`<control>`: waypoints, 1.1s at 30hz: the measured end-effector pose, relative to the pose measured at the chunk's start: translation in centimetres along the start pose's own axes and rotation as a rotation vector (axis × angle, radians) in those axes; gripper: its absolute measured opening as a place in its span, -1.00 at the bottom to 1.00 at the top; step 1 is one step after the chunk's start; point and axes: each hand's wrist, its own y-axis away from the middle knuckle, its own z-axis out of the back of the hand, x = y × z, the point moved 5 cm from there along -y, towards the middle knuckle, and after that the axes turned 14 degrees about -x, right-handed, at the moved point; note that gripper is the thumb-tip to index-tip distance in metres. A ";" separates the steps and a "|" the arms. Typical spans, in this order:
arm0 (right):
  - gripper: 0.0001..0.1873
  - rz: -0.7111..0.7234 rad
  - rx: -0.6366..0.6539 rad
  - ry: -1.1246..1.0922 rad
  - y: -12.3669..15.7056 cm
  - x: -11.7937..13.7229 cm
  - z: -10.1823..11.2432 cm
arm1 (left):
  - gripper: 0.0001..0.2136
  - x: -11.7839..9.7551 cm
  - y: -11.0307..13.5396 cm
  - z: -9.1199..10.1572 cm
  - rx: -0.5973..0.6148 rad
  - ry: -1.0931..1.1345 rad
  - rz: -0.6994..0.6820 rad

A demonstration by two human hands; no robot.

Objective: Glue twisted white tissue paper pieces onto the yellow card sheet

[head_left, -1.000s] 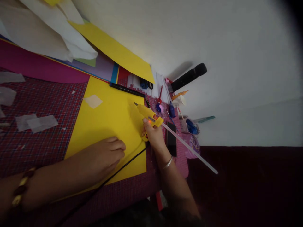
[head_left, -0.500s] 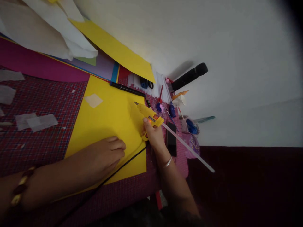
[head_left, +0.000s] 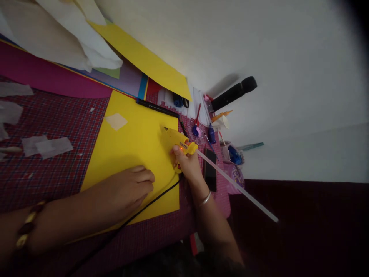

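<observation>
We see the checked cloth point(head_left: 57, 169) and the yellow sheet point(head_left: 129, 142) lying on it, both sitting a touch further right in view than a second ago; the shift is the camera's, since they keep their places against each other. Our left hand point(head_left: 129, 188) has not moved: it stays palm down on the near part of the sheet, fingers loosely together and a little curled, gripping nothing. Our right hand point(head_left: 187, 165) remains wrapped tight round the handle of the glue gun point(head_left: 174, 137) at the sheet's right edge. The gun has swung a little, its nozzle now lower and closer to the sheet, though we cannot tell whether it touches. The glue stick point(head_left: 236, 186) at its back reaches further toward the lower right than before. The pale scrap point(head_left: 116, 121) rests where it was.
</observation>
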 end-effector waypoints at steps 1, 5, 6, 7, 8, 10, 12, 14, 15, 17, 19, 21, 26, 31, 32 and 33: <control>-0.64 0.001 0.001 0.004 0.0 0.0 0.0 | -0.74 0.0 0.0 0.0 0.001 0.004 0.004; -0.64 -0.031 -0.042 0.027 0.0 -0.4 0.2 | -0.73 0.0 -0.1 0.1 0.008 0.012 0.009; -0.63 -0.037 -0.053 0.029 0.0 -0.4 0.3 | -0.72 0.0 -0.2 0.0 0.011 0.011 0.009; -0.62 -0.041 -0.053 0.031 0.0 -0.4 0.2 | -0.71 0.0 -0.2 0.0 0.014 0.009 0.008; -0.62 -0.040 -0.044 0.031 0.0 -0.4 0.2 | -0.71 0.0 -0.2 0.0 0.019 0.004 0.007; -0.61 -0.029 -0.013 0.021 0.0 -0.3 0.0 | -0.70 0.0 -0.2 0.0 0.021 -0.007 0.005; -0.60 -0.023 0.002 0.005 0.0 -0.2 0.0 | -0.71 0.0 -0.1 0.0 0.017 -0.014 0.003; -0.61 -0.032 -0.020 -0.005 0.0 -0.2 0.1 | -0.72 0.0 -0.1 0.0 0.010 -0.013 -0.002; -0.61 -0.042 -0.038 -0.005 0.1 -0.2 0.2 | -0.72 0.0 -0.1 0.0 0.008 -0.012 -0.005; -0.61 -0.055 -0.073 0.005 0.2 -0.2 0.3 | -0.71 0.0 0.0 0.0 0.010 -0.023 -0.004; -0.61 -0.056 -0.089 0.016 0.2 -0.1 0.5 | -0.70 0.1 0.1 -0.2 0.020 -0.039 0.003; -0.61 -0.049 -0.067 0.022 0.2 0.0 0.4 | -0.69 0.2 0.2 -0.3 0.024 -0.048 0.009; -0.58 -0.031 0.018 0.027 0.1 -0.1 0.0 | -0.68 0.1 0.2 -0.4 -0.010 -0.040 0.003; -0.57 -0.046 -0.078 0.032 0.1 -0.4 0.5 | -0.73 0.1 0.0 -0.1 0.009 -0.016 0.008; -0.57 -0.046 -0.087 0.037 0.2 -0.4 0.6 | -0.74 0.1 0.0 -0.1 0.009 -0.010 0.005; -0.57 -0.045 -0.082 0.039 0.2 -0.4 0.5 | -0.74 0.1 0.0 0.0 0.006 -0.008 0.003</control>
